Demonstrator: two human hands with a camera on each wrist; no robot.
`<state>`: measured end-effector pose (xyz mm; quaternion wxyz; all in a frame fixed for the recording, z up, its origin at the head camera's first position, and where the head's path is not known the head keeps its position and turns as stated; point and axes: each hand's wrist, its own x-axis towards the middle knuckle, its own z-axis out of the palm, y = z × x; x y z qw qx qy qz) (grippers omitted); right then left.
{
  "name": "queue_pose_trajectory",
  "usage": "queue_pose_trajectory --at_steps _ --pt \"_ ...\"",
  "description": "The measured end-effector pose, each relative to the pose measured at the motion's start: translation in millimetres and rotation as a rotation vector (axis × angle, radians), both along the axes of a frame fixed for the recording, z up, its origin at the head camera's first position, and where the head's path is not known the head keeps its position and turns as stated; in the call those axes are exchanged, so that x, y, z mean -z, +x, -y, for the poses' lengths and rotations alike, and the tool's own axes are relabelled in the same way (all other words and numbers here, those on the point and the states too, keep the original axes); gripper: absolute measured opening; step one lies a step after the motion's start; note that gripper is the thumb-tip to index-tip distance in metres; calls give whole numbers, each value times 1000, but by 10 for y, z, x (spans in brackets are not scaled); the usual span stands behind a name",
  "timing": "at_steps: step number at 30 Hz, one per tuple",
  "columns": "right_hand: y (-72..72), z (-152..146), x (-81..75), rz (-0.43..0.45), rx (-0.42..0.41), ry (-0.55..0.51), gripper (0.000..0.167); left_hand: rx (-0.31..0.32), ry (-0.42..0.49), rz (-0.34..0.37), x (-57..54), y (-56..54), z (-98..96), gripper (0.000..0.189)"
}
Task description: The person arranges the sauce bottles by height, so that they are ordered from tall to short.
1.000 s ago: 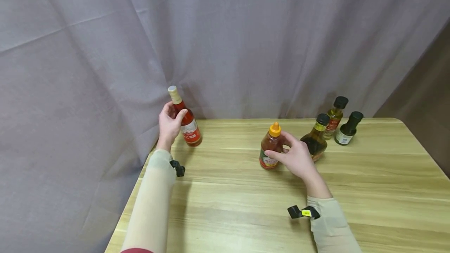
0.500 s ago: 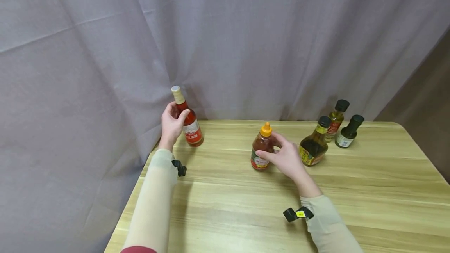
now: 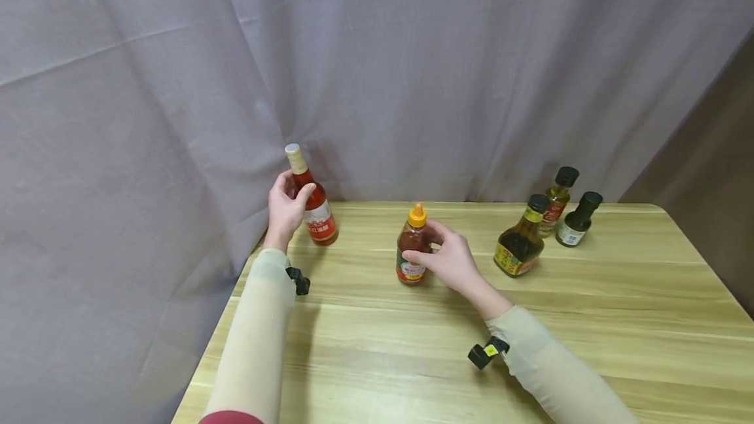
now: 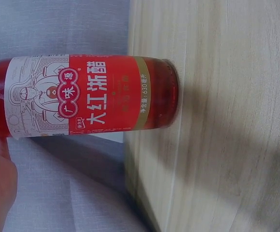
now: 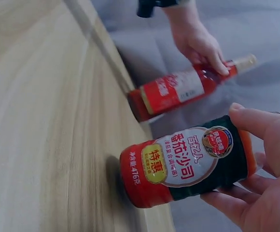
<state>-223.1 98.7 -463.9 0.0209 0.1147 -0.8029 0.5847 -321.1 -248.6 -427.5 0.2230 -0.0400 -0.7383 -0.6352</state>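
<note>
My left hand (image 3: 287, 207) grips a tall red vinegar bottle (image 3: 319, 216) by its upper part, near the table's back left. Its red and white label (image 4: 106, 94) fills much of the left wrist view. With thumb and fingers, my right hand (image 3: 452, 259) holds a ketchup squeeze bottle (image 3: 412, 255) that has a yellow nozzle cap. The ketchup label (image 5: 188, 157) faces the right wrist camera. The ketchup bottle stands roughly upright, close to the tabletop; I cannot tell if its base touches. Some fingers of each hand are hidden behind the bottles.
To the right of my right hand stands a dark sauce bottle (image 3: 520, 244) with a yellow label. Behind it are an oil bottle (image 3: 556, 203) and a small dark bottle (image 3: 578, 221). A grey curtain (image 3: 377, 84) hangs behind the wooden table (image 3: 377, 358).
My right hand has moved left with the ketchup bottle, away from the dark sauce bottle, whose label now shows. The left hand stays on the vinegar bottle in nearly the same place.
</note>
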Motion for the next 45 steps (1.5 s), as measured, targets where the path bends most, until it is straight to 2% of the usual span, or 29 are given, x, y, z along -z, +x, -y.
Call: queue_pose_trajectory --at_steps 8,13,17,24,30,37,45 --pt "-78 301 33 -35 -95 21 74 12 -2 8 -25 2 35 49" --pt "-154 468 95 -66 -115 22 73 9 -8 4 -2 0 22 48" --pt "-241 586 103 -77 -98 39 74 8 -5 -5 27 -2 21 47" --pt "-475 791 50 -103 -68 41 72 8 19 1 31 -20 13 50" --pt "-655 984 39 -108 -8 29 71 13 23 -2 27 -26 5 52" --pt "-758 1240 47 -125 25 49 68 2 17 -15 45 -2 22 48" --pt "-841 1454 45 -128 79 68 66 9 -3 -26 15 4 16 48"
